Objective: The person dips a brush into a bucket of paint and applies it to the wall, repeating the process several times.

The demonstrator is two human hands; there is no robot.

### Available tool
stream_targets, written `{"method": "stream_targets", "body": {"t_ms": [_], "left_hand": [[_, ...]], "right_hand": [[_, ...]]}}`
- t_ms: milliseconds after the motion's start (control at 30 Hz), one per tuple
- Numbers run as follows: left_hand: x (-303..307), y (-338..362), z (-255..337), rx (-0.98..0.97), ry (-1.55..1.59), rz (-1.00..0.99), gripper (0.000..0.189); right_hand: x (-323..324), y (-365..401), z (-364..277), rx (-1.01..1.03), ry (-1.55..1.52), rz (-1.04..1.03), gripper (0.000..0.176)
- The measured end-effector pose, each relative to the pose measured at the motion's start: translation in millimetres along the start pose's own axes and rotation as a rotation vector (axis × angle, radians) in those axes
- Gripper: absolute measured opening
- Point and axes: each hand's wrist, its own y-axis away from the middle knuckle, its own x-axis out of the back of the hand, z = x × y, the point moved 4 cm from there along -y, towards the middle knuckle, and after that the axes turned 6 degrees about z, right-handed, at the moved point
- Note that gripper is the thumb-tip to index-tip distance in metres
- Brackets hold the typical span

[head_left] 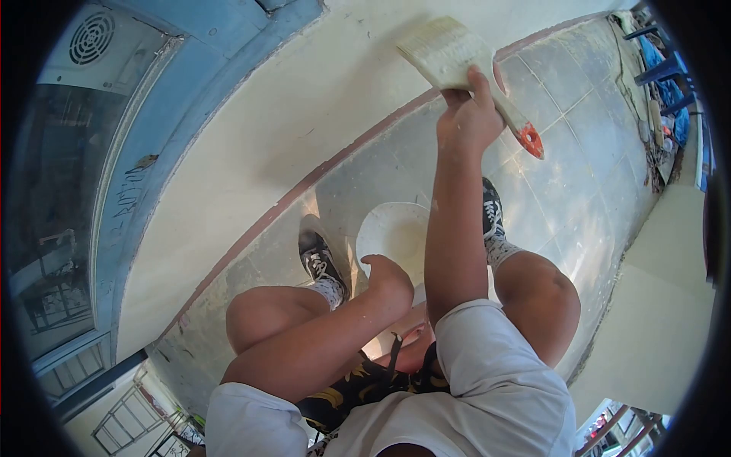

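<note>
My right hand [470,114] grips a wide paintbrush [487,80] by the base of its pale handle, with the thumb along the near side. The broad bristles are coated in cream paint and lie over or close to the cream wall [304,114]; contact is hard to make out. The handle's red end, which has a hole, points down to the right. Below, my left hand [390,280] is bent at the wrist beside a round white container [381,225] on the floor between my feet. Its thumb shows, but the other fingers are hidden.
A reddish-brown strip [304,186] edges the wall's foot above the grey tiled floor [563,183]. To the left is a blue-framed window [145,183] with a round vent above. Blue plastic chairs [666,72] and clutter stand at upper right. My shoes [320,257] flank the container.
</note>
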Motion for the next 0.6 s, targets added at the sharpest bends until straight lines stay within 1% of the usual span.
{"method": "stream_targets", "body": {"t_ms": [33,67,133,167,200,233,267,333,433,500,567,600], "left_hand": [[-3.5,0.2,-0.2,0.0,-0.028,0.002,0.032],[-5.5,0.0,-0.8,0.0,-0.028,-0.005,0.032],[-6.2,-1.6,-0.5,0.006,0.009,0.004,0.032],[-5.0,-3.4,-0.8,0.01,0.007,0.002,0.032],[-4.8,-5.3,-1.0,0.006,-0.008,-0.016,0.032],[-5.1,-6.7,-1.6,0.002,-0.021,-0.034,0.032],[-5.0,-8.3,-2.4,0.006,-0.019,-0.039,0.032],[-4.0,-12.7,-2.8,0.005,0.011,-0.044,0.032],[-1.6,-13.8,-6.2,0.018,0.061,-0.035,0.032],[-0.8,-9.5,-9.7,0.013,0.02,-0.053,0.031],[-7.2,-8.5,-9.6,-0.009,-0.018,-0.078,0.031],[-13.6,-10.0,-10.8,0.009,-0.001,-0.067,0.031]], "right_hand": [[18.7,-7.4,6.4,-0.009,0.018,0.074,0.048],[34.4,-13.0,14.3,-0.012,0.018,0.08,0.048],[55.1,-16.9,20.7,-0.025,0.116,0.199,0.05],[61.1,-18.2,24.2,-0.027,0.112,0.2,0.05],[55.9,-9.2,22.3,-0.029,0.09,0.151,0.05],[46.8,0.3,21.0,-0.032,0.069,0.101,0.051],[36.8,9.1,22.8,-0.038,0.067,0.103,0.051],[10.6,26.4,21.1,0.028,0.132,-0.004,0.052],[5.2,24.6,20.6,0.054,0.106,0.042,0.05],[23.5,10.0,22.5,0.071,0.085,0.058,0.051],[53.7,-6.3,23.7,0.014,0.008,0.116,0.049],[69.9,-14.8,24.5,0.018,0.016,0.124,0.049]]}}
